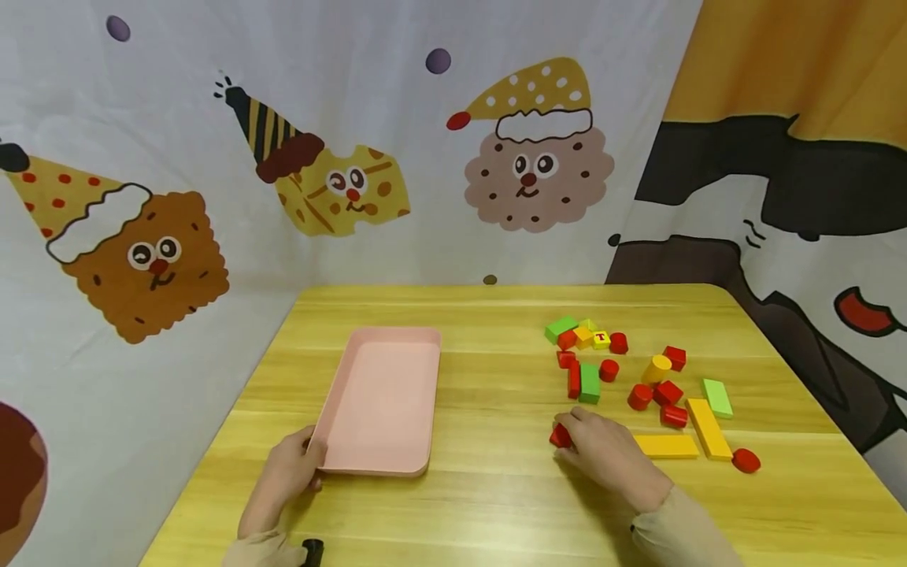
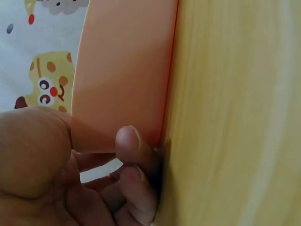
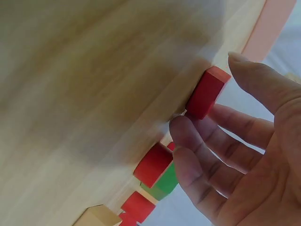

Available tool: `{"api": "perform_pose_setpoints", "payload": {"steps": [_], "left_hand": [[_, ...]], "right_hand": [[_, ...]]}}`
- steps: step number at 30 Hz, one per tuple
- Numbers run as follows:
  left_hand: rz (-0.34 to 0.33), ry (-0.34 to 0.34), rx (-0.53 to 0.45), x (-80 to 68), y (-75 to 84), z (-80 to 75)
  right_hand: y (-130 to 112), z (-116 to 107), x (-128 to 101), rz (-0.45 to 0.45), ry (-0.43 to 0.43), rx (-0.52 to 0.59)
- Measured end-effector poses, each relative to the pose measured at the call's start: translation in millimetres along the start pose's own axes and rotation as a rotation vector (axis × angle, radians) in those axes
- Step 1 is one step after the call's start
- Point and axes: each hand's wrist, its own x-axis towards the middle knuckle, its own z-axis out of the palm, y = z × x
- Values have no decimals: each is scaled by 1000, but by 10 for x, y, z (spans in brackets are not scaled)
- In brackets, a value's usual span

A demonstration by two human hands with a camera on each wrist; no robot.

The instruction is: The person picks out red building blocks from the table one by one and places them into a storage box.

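Note:
A shallow pink tray (image 1: 383, 394) lies on the left half of the table. My left hand (image 1: 289, 466) grips its near left corner, thumb over the rim and fingers curled low by the outer wall (image 2: 124, 75). Right of the tray, my right hand (image 1: 602, 449) is at a small red block (image 1: 560, 435). In the right wrist view, fingertips touch that red block (image 3: 207, 94), while the thumb stands a little apart from it. The right hand partly covers the block in the head view. A yellow plank (image 1: 666, 446) lies just right of this hand.
Several loose blocks lie on the right half of the wooden table (image 1: 489, 504): a green block (image 1: 590, 383), a yellow cylinder (image 1: 657, 368), red cylinders (image 1: 641, 397), a long yellow plank (image 1: 708, 429) and a light green block (image 1: 717, 398). A printed cloth (image 1: 439, 252) hangs behind.

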Motion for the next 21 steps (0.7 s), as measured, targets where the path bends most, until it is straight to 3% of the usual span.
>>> {"api": "perform_pose_setpoints", "payload": {"steps": [10, 21], "left_hand": [[-25, 40, -59, -29, -61, -7], [-23, 97, -155, -49, -85, 61]], "right_hand": [[-24, 22, 48, -1, -12, 11], [-17, -1, 58, -25, 114, 83]]}}
